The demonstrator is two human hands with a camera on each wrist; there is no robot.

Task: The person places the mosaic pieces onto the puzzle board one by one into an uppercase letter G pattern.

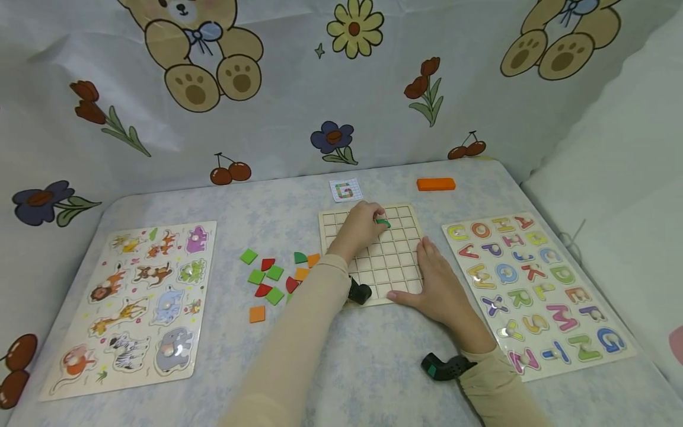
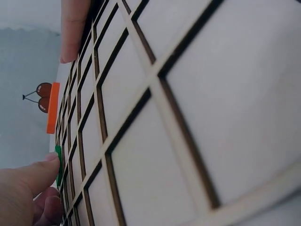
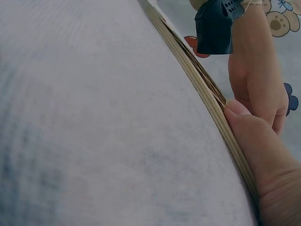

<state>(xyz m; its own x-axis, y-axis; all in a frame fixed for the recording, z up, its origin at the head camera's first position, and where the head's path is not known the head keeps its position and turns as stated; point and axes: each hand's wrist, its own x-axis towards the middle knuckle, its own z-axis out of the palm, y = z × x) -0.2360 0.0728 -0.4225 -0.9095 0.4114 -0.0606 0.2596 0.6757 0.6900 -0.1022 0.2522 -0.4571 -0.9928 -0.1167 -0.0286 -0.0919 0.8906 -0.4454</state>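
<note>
My left hand [image 1: 358, 230] pinches a small green piece [image 1: 383, 223] between thumb and fingers over the upper part of the wooden grid board [image 1: 386, 276]. In the left wrist view the green piece [image 2: 59, 165] stands at the grid's surface by the left thumb [image 2: 33, 176]; its full shape is hidden. My right hand [image 1: 443, 290] rests against the board's near right corner, fingers straight along the right edge and thumb at the front edge. The right wrist view shows that thumb [image 3: 258, 136] touching the board's layered side [image 3: 202, 89].
Loose green, red and orange pieces [image 1: 274, 273] lie left of the board. Behind it are a pattern card [image 1: 345, 190] and an orange block [image 1: 436, 184]. An animal puzzle [image 1: 139, 302] lies at left, a letter puzzle [image 1: 539, 290] at right.
</note>
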